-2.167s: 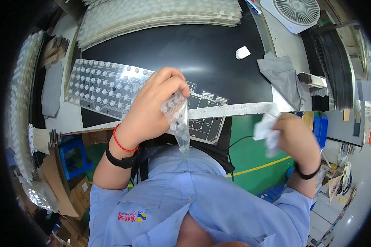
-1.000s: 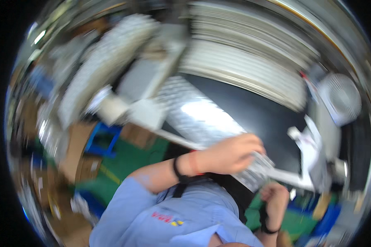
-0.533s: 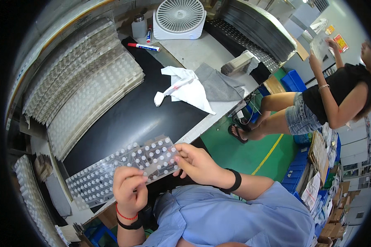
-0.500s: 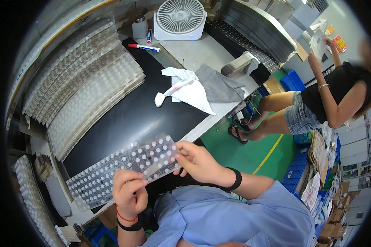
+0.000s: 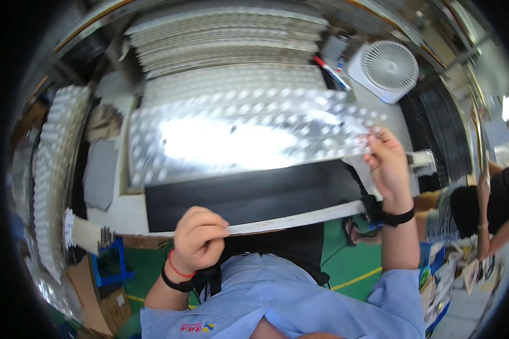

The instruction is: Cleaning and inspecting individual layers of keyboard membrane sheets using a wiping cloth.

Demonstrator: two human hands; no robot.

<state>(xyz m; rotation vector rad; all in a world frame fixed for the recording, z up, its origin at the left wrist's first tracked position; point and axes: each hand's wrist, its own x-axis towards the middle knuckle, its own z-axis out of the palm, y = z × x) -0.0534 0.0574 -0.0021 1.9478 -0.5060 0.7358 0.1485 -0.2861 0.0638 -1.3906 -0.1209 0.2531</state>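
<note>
White counter (image 5: 116,212) carries a black rectangular mat (image 5: 254,195), stacked clear plastic blister trays (image 5: 226,37) at the rear, a white square desk fan (image 5: 389,66), and red and blue markers (image 5: 329,69).

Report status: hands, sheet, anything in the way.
Left hand fisted at table edge. Right hand grips clear blister sheet, raised over black mat. Nothing obstructing.

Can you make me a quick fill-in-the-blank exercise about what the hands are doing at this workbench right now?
1. The right hand grips the clear blister tray by its ____ end.
2. The left hand is closed at the near edge of the ____ mat.
3. The white desk fan stands at the table's far ____ corner.
4. Each wrist wears a ____ band.

Missing words: right; black; right; black
</note>
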